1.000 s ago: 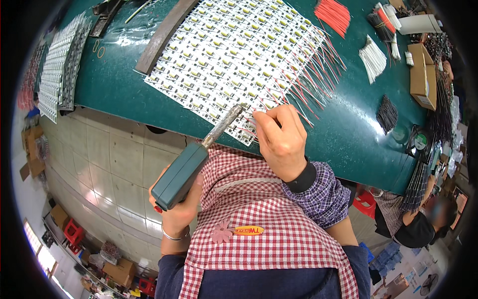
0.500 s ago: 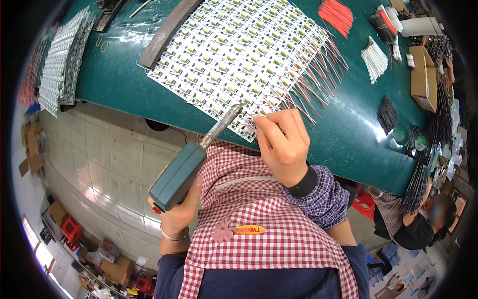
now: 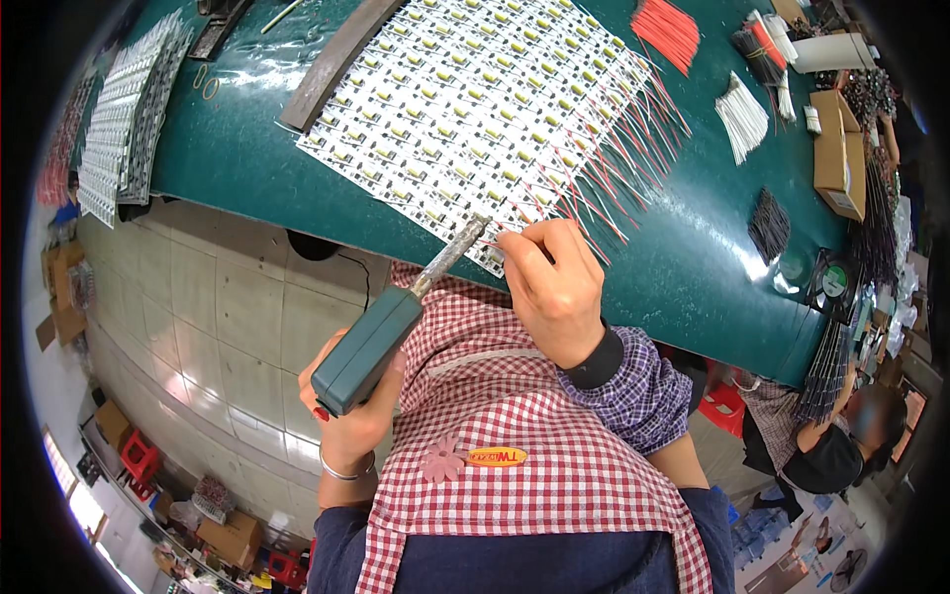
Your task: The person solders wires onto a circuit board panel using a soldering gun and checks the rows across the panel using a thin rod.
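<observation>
Green table (image 3: 693,287), circuit panel (image 3: 450,109), red wires (image 3: 666,36)

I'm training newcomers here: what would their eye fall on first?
Probably the big white circuit-board sheet on the green table, fringed with red and white wires at its right. Below it, the left hand holds a dark green soldering tool; its metal tip and the pinched right hand are near the sheet's closest corner.

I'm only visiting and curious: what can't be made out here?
Head view throughout:
Left hand: fingers mostly hidden behind the green tool.
Right hand: anything it may pinch is too small to tell.
Metal tip: too small to tell whether it touches the circuit sheet.
Sheet's far end: cut off by the top edge.
</observation>
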`<state>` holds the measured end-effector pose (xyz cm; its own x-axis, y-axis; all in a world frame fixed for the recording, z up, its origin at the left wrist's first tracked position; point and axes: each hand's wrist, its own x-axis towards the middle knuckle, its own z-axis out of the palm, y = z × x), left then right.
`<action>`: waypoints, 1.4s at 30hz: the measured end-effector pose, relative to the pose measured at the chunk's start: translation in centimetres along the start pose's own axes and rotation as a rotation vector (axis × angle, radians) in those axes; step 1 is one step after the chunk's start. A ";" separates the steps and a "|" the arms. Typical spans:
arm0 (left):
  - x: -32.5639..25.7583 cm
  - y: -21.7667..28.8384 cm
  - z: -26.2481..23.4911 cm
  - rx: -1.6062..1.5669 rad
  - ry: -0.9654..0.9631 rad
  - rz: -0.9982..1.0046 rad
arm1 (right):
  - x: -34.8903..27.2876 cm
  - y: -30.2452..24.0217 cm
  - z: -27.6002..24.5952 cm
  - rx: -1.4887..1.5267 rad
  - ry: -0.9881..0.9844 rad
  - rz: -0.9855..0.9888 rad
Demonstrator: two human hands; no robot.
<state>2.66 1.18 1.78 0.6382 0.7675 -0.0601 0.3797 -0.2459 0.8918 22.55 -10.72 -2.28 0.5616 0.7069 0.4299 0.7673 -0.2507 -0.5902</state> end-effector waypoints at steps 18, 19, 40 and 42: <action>-0.3 -0.4 -0.1 -0.030 0.024 -0.071 | 0.0 -0.1 0.2 -0.022 0.010 0.009; -0.5 -0.5 -0.2 -0.029 0.023 -0.075 | 0.0 -0.1 0.2 -0.020 0.010 0.008; -1.0 -0.9 -1.0 -0.021 0.021 0.033 | -0.8 -0.9 0.4 -0.006 -0.008 -0.011; -1.2 -0.8 -1.3 0.018 -0.009 0.004 | -0.9 -1.0 0.4 -0.003 -0.009 -0.010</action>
<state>0.76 1.21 1.70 0.6459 0.7610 -0.0603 0.3886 -0.2597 0.8841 21.18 -10.79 -2.39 0.5508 0.7155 0.4297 0.7740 -0.2452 -0.5838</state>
